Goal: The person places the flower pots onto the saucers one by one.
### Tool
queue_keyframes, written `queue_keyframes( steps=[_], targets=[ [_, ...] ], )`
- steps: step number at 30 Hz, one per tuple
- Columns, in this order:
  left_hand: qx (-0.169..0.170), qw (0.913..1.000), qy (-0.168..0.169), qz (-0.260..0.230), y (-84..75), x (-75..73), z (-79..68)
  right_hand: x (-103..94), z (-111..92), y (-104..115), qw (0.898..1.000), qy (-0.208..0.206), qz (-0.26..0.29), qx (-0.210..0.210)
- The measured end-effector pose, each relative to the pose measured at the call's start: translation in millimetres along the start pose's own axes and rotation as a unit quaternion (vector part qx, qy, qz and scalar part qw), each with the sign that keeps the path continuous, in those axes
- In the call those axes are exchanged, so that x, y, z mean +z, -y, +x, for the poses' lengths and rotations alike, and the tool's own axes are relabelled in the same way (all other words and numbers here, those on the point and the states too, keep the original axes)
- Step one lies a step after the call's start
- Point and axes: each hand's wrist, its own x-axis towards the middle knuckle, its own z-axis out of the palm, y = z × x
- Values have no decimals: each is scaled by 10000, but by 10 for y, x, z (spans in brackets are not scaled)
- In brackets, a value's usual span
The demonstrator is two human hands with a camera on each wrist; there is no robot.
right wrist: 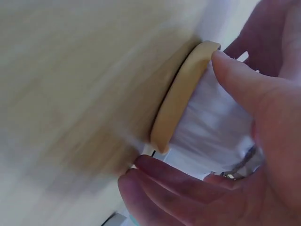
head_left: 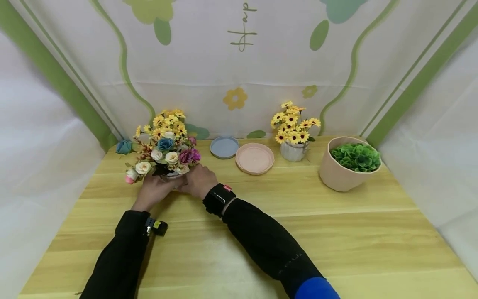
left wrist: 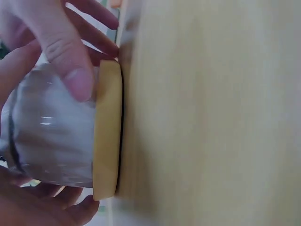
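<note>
A mixed bunch of artificial flowers [head_left: 164, 155], with white, blue and purple roses, rises from a greyish-white flower pot [left wrist: 51, 127]. The pot stands in a shallow yellow saucer [left wrist: 107, 132], low at the tabletop; whether a gap lies beneath it I cannot tell. From the left side my left hand [head_left: 154, 191] grips the pot, its fingers bent around it. My right hand [head_left: 200, 182] holds the opposite side, the thumb beside the saucer's rim in the right wrist view. In the head view blossoms hide most of the pot.
Yellow daisies [head_left: 169, 121] and a blue rose [head_left: 124, 146] show behind the bunch. Toward the back are a blue saucer [head_left: 224, 148], a pink saucer [head_left: 255, 158] and a white pot [head_left: 293, 152] of daisies. A pink pot [head_left: 337, 174] with a green plant [head_left: 356, 157] stands right.
</note>
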Motion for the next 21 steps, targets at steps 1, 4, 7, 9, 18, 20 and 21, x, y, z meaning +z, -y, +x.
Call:
queue_keyframes(
  steps=[1, 4, 7, 9, 18, 20, 21],
  targets=[
    [-43, 9999, -54, -74, -1, 2, -32, 4, -9, -11, 10000, 44, -14, -45],
    [-207, 9994, -156, -249, -13, 3, -118, 24, -31, -49, 9996, 142, -140, -183],
    [-172, 9990, -213, -343, -21, 3, -180, 32, -67, -85, 9996, 139, -46, -241],
    [-138, 9989, -180, -401, -31, -1, -228, 27, -105, -104, 9996, 98, 66, -241],
    [-164, 9997, 136, -140, -150, -68, -569, -71, -415, -290, 9987, 166, 294, -389],
    [-217, 9996, 170, -13, -211, -67, -643, -108, -514, -367, 9986, 71, 305, -432],
    [-199, 9996, 180, 68, -247, -62, -673, -136, -568, -407, 9985, -1, 283, -463]
  ],
)
